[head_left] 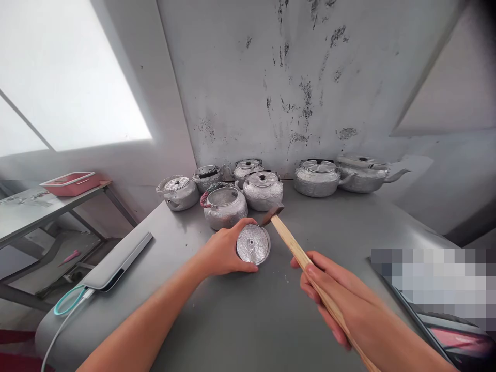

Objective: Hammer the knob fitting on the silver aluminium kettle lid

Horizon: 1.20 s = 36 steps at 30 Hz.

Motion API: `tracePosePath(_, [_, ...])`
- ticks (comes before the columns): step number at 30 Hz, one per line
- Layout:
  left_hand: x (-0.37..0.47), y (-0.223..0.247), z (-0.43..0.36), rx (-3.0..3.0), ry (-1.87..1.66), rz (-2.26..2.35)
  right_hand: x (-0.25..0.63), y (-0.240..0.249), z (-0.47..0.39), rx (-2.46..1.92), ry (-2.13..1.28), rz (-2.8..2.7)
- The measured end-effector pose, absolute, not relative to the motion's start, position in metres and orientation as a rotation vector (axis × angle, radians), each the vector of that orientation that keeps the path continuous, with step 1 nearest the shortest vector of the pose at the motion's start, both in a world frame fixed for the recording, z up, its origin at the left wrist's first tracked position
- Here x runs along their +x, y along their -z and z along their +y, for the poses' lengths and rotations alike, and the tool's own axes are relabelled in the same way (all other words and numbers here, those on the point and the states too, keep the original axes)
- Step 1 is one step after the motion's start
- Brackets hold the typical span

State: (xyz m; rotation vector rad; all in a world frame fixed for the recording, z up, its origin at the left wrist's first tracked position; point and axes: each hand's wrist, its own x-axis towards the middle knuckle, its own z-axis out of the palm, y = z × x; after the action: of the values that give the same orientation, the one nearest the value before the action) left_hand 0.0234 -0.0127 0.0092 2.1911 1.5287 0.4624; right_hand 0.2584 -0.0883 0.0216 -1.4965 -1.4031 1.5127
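My left hand (228,249) grips a round, dented metal lid (253,245) by its edge, thumb at the bottom and fingers at the top. In my right hand (337,292) is the wooden handle of a hammer (296,249), whose metal head is just above and right of the lid. Behind the lid stands an open kettle (226,206) with a red and dark wrapped handle. A lidded kettle (263,191) is beside it, behind the hammer head.
More kettles (318,178) line the back of the grey table (240,320) by the stained wall. A silver device (118,261) with a cable lies left. A pink basket (73,184) sits on a side table. A blurred-out item (442,284) is at right.
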Motion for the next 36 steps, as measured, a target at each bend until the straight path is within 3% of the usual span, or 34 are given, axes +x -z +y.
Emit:
tracePosePath(6, [0.028, -0.023, -0.003, 2.253, -0.331, 1.454, 0.259, -0.028, -0.086, -1.607, -1.705, -1.391])
tracePosePath(22, [0.027, -0.010, 0.009, 2.208, -0.364, 1.374, 0.260, 0.032, -0.087, -1.578, -1.527, -1.507])
tracePosePath(36, [0.025, -0.009, 0.004, 2.201, -0.333, 1.499, 0.255, 0.017, -0.089, -1.524, -1.379, -1.657])
